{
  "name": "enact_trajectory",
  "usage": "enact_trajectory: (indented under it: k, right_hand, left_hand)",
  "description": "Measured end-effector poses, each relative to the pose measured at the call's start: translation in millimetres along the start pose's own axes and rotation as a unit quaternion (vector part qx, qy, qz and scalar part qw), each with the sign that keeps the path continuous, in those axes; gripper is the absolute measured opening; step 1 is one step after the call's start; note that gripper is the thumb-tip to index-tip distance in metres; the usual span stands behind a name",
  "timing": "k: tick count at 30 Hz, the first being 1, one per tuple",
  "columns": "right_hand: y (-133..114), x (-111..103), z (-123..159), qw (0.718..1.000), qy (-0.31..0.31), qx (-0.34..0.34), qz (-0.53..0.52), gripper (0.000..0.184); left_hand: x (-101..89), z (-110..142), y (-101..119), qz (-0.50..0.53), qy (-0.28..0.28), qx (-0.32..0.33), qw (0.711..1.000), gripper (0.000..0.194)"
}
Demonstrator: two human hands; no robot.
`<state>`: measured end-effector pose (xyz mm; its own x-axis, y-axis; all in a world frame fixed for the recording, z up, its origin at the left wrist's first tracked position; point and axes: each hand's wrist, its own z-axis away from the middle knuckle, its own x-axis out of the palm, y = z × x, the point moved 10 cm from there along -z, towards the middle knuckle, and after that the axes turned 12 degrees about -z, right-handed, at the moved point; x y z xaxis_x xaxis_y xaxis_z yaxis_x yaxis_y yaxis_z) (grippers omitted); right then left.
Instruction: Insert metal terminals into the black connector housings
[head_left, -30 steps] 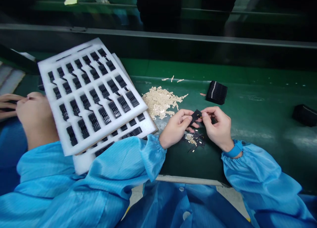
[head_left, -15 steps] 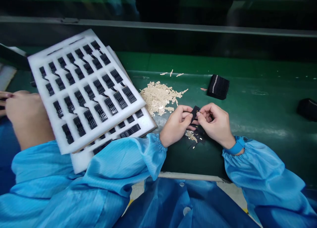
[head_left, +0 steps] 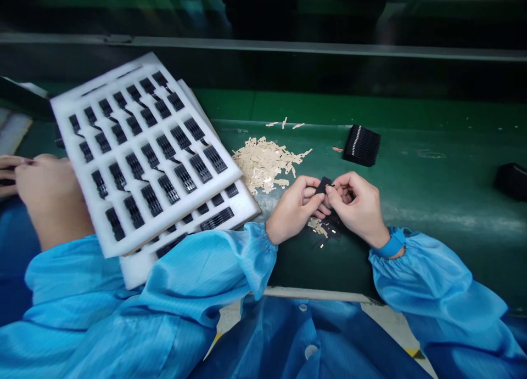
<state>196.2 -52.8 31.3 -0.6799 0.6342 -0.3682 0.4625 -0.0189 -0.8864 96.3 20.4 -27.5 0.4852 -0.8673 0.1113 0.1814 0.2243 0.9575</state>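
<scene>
Fingers (head_left: pixel 312 188) of left hand (head_left: pixel 293 213), right hand (head_left: pixel 357 206) pinching one black connector (head_left: pixel 324 185), two foam trays (head_left: pixel 228 177), one tan pile (head_left: pixel 263 162)

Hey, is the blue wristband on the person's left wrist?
No, the blue wristband is on the wrist of the right hand, while the left hand shows only a blue sleeve cuff.

Black plastic piece (head_left: pixel 324 185) mostly hidden between left hand (head_left: pixel 293 211) and right hand (head_left: pixel 356 206); pinched end too small to read. Black-and-gold bits (head_left: pixel 321 229) under the hands, too small to tell. Lower foam tray (head_left: pixel 140 269) largely covered by upper foam tray (head_left: pixel 123 74). Black block (head_left: pixel 513 181) cut off by right frame edge; another hand (head_left: pixel 8 173) cut off at left. Dark figures (head_left: pixel 255 11) beyond the rail blurred.
</scene>
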Motion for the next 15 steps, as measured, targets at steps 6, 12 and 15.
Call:
enact_trajectory:
  k: [6, 12, 15]
  right_hand:
    - [-5.2, 1.2, 1.3, 0.999, -0.006, -0.035, 0.024, 0.016]
    - [-16.3, -5.9, 4.0, 0.989, 0.027, -0.097, 0.107, 0.011]
    - [-15.2, -7.4, 2.8, 0.992, 0.035, -0.085, 0.092, 0.025]
  left_hand:
    - [2.4, 1.3, -0.7, -0.020, -0.008, -0.015, 1.000, 0.014]
    - [-2.2, 0.2, -0.6, -0.003, 0.013, -0.014, 1.000, 0.016]
    - [-8.9, 0.5, 1.0, -0.051, 0.038, 0.009, 0.998, 0.016]
